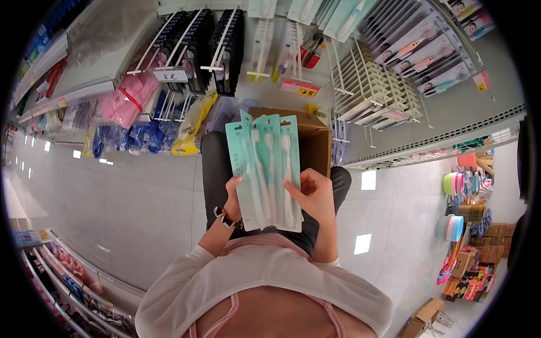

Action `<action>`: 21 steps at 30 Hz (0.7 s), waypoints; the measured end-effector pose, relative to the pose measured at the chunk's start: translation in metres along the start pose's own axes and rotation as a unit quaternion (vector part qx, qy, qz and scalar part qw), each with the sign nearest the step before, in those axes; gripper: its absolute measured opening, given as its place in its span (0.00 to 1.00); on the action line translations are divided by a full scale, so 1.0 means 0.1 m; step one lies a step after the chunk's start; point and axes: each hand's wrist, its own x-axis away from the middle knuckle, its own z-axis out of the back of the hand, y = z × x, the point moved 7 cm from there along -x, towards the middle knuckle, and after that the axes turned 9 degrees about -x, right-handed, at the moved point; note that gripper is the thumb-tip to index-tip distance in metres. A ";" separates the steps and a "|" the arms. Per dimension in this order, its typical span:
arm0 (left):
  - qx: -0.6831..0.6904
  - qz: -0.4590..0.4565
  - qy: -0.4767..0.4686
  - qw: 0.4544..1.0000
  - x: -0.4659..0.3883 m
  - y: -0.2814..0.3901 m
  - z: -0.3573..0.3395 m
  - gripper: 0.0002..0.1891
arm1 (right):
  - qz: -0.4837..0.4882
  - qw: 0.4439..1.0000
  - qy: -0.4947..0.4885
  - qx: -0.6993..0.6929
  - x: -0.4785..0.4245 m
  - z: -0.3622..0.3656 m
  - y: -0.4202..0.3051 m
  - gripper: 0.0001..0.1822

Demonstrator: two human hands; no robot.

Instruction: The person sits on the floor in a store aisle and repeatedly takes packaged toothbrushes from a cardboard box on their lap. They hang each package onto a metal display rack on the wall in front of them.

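Observation:
Several toothbrush blister packs (261,177) with mint-green backing cards are fanned out in front of my body, each showing a pale toothbrush under clear plastic. My left hand (233,198) grips the packs along their left edge, most of its fingers hidden behind the cards. On the right side, my right hand (312,194) pinches the rightmost pack, thumb on its front. Beneath and behind the packs, an opened cardboard box (318,145) stands between my knees; its contents are hidden from me.
Ahead, shelving carries toothbrushes in black packs (226,55) and green-carded packs (346,19) on wire hooks. An organizer rack (372,84) projects at the right. Pink packaged gloves (129,99) hang at the left. Plastic basins (454,228) stand across the tiled floor (139,198).

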 end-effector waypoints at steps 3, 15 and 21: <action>0.031 0.033 0.018 0.999 0.12 -0.01 -0.03 0.33 | 0.021 0.998 0.046 -0.034 0.02 0.03 -0.05 0.11; -0.007 -0.009 -0.106 0.994 0.17 0.32 -0.73 0.48 | 0.024 0.988 0.042 -0.149 0.10 0.50 -0.45 0.18; -0.029 -0.019 -0.102 0.994 0.17 0.34 -0.69 0.49 | 0.209 0.972 -0.003 -0.103 -0.38 0.54 -1.40 0.28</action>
